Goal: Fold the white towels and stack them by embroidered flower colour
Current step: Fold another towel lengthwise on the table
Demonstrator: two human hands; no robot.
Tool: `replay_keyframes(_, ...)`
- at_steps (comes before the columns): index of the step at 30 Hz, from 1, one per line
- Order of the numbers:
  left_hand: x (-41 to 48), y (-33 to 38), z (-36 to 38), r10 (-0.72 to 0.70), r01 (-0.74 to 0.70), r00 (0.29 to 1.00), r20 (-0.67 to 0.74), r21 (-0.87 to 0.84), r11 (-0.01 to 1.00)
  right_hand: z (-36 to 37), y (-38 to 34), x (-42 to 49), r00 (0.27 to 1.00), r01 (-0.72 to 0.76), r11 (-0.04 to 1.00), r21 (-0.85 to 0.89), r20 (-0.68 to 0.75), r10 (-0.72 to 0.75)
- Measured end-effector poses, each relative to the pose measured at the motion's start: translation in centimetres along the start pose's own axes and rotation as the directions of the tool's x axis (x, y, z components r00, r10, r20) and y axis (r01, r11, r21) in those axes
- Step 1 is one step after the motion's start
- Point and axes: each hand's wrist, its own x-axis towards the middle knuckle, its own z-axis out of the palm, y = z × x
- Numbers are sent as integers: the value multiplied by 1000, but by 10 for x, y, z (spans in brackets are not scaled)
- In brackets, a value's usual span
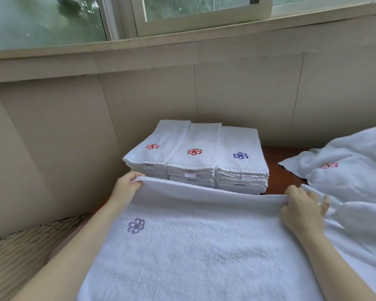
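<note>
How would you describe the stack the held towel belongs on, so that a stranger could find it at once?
Start at the window wall; against its foot stand three stacks of folded white towels side by side. Take the rightmost stack, nearest the loose heap of towels. Its top towel carries a blue flower, while both neighbours show red ones.

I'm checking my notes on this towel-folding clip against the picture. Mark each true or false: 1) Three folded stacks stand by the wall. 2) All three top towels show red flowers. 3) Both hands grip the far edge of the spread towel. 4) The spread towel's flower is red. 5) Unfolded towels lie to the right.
1) True: three folded stacks stand side by side.
2) False: the right stack shows a blue flower.
3) True: left hand and right hand grip the spread towel.
4) False: its flower is blue-purple.
5) True: unfolded towels lie there.
</note>
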Motion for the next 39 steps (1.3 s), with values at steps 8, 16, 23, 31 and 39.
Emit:
replay_keyframes(8,-62,-8,-50,-24,3,997,-78,-256,967,-50,4,-53,696,550,835,8,-557,-453)
replay_keyframes(16,-96,-43,-58,-92,55,995,32,597,800,-64,10,-116,714,698,716,-12,-66,-697)
replay_keyframes(23,-136,-6,-14,-150,-15,986,76,928,372,-79,17,-131,846,522,853,-7,-125,-518)
replay_keyframes(31,-190,83,139,-4,-437,778,629,544,716,-103,77,-142,986,-54,998,-22,157,57)
replay_keyframes(39,-234,118,257,158,-522,777,609,483,704,-122,124,-140,968,-246,960,-135,8,250)
